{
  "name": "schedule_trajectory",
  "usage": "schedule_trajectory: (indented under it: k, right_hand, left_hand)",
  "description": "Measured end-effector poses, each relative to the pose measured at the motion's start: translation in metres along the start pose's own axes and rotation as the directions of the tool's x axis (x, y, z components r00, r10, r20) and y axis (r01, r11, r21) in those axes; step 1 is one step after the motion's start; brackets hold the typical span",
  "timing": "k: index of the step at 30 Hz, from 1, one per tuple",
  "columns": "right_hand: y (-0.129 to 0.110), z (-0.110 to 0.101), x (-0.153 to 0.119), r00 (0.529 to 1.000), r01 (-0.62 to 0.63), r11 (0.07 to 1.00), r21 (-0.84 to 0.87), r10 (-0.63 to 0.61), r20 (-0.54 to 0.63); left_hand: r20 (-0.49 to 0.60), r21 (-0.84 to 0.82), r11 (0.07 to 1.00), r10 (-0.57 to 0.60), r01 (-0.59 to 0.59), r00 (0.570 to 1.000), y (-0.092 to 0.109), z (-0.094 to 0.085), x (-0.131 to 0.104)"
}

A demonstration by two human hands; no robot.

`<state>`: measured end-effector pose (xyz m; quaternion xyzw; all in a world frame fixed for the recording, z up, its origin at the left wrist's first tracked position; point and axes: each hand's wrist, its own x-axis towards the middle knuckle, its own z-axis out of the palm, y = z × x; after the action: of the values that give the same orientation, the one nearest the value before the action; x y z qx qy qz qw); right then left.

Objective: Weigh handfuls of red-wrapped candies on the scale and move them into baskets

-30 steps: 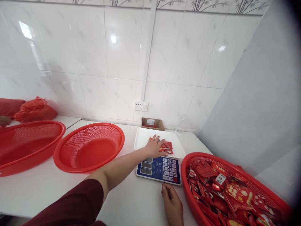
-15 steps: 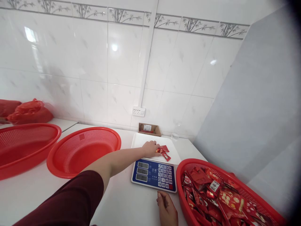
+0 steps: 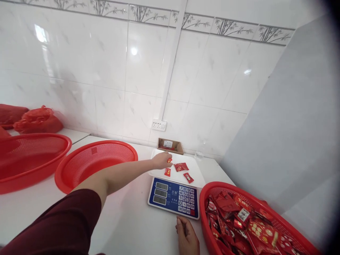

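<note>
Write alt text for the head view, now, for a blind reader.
A person's left hand pinches a small red packet over the white pan of a digital scale, where more packets lie. The curled right hand is near the scale, beside a red perforated basket filled with packets; two more red baskets stand at left.

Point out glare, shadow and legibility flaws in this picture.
Head view: glare spots and a soft shadow on glossy white wall tiles; head view, right edge: dark vignetting; head view, blue-and-white electronic scale: display digits too faint to read.
</note>
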<state>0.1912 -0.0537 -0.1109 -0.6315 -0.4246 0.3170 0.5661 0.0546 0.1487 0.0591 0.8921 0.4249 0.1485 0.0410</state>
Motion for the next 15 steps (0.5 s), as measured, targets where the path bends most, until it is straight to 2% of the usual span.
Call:
schedule_trajectory:
  k: [4,7,9,12,15]
  right_hand:
    - [-0.003,0.007,-0.007,0.996,0.011,1.000,0.009,-0.010,-0.093]
    - [-0.003,0.006,-0.007,0.996,-0.008,1.000,0.007,0.009,-0.089]
    - [-0.001,0.003,-0.005,0.999,-0.031,1.000,-0.001,0.031,-0.045]
    - [0.002,-0.003,-0.001,0.996,-0.078,0.997,0.001,0.078,0.040]
    - [0.003,-0.006,0.000,0.995,-0.090,0.996,0.013,0.089,0.052]
  left_hand:
    - [-0.056,0.010,0.999,-0.033,0.034,0.998,-0.027,-0.034,-0.033]
    - [-0.056,0.035,0.996,-0.075,0.077,0.996,-0.051,-0.060,-0.067]
    - [-0.031,0.047,0.992,-0.116,0.117,0.993,-0.067,-0.073,-0.091]
    - [0.069,0.052,0.983,-0.179,0.175,0.981,-0.088,-0.082,-0.124]
    - [0.203,0.051,0.975,-0.220,0.214,0.954,-0.102,-0.080,-0.148]
